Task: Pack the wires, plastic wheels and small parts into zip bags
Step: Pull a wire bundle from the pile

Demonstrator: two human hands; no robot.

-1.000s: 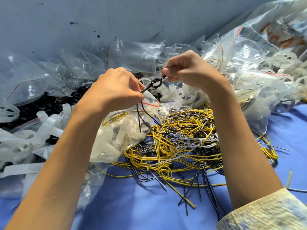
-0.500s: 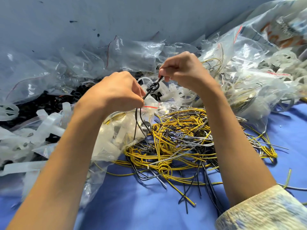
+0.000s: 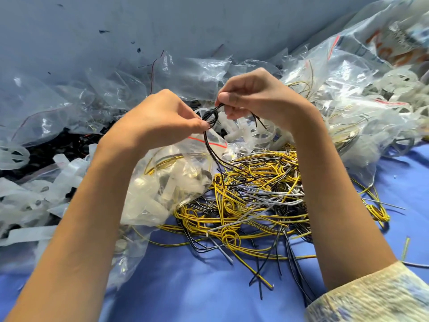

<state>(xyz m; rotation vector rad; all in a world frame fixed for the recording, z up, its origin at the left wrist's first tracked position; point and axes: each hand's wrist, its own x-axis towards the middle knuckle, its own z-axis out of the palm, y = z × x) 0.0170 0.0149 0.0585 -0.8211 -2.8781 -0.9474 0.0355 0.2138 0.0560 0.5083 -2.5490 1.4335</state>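
A thin black wire [image 3: 210,117] is wound into a small coil between both hands, its loose ends trailing down to the pile. My left hand [image 3: 162,119] pinches the coil from the left. My right hand [image 3: 257,98] pinches the wire's upper end from the right. Below lies a tangled pile of yellow, black and white wires [image 3: 250,201] on the blue cloth [image 3: 209,287]. A filled zip bag [image 3: 167,189] with a red seal line lies under my left wrist. White plastic wheels [image 3: 262,133] sit just behind the hands.
Crumpled clear zip bags [image 3: 190,75] are heaped along the grey wall. More bags with wheels and wires [image 3: 362,101] pile up at the right. White plastic strips [image 3: 34,196] and black small parts [image 3: 69,145] lie at the left.
The two hands have stayed close together, working the black wire into a tighter small coil. The wire's loose ends now hang lower toward the pile.
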